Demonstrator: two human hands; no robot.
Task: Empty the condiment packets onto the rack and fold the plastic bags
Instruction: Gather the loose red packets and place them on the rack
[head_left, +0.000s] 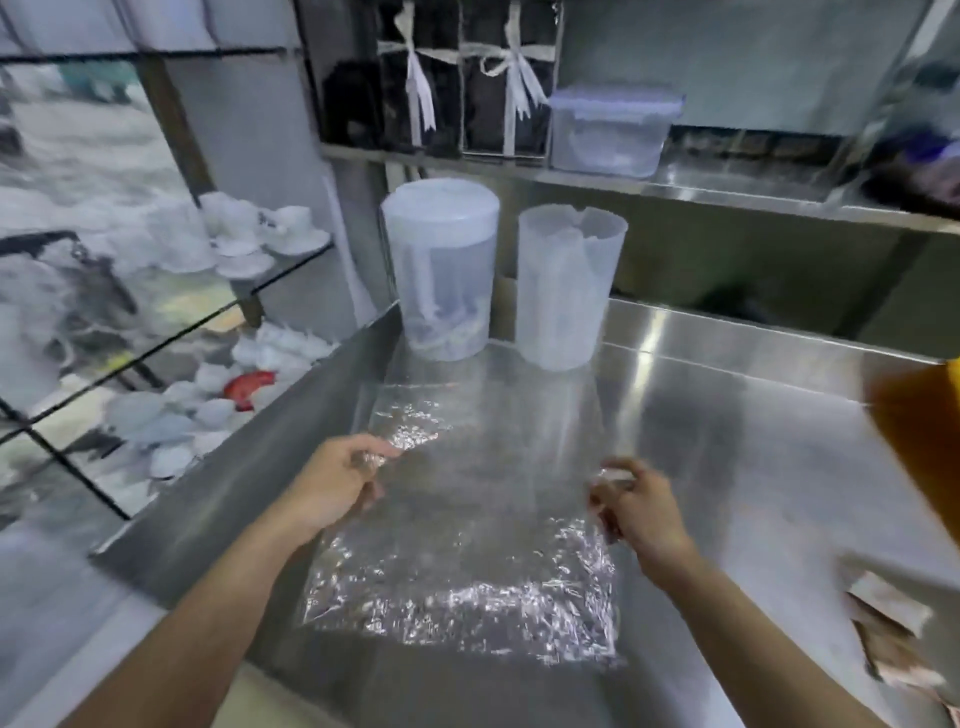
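Observation:
A clear, crinkled plastic bag (467, 561) lies spread flat on the steel counter (727, 441) in front of me. My left hand (332, 488) pinches the bag's left edge about halfway up. My right hand (636, 506) pinches the right edge at roughly the same height. The bag looks empty. A few tan condiment packets (891, 623) lie at the counter's right edge, partly cut off by the frame.
Two translucent plastic tubs stand at the back of the counter, a lidded tub (441, 270) and an open tub (566, 286). A clear lidded box (610, 130) sits on the upper shelf. An orange object (919, 431) is at the right edge. White cups (249, 234) fill glass shelves on the left.

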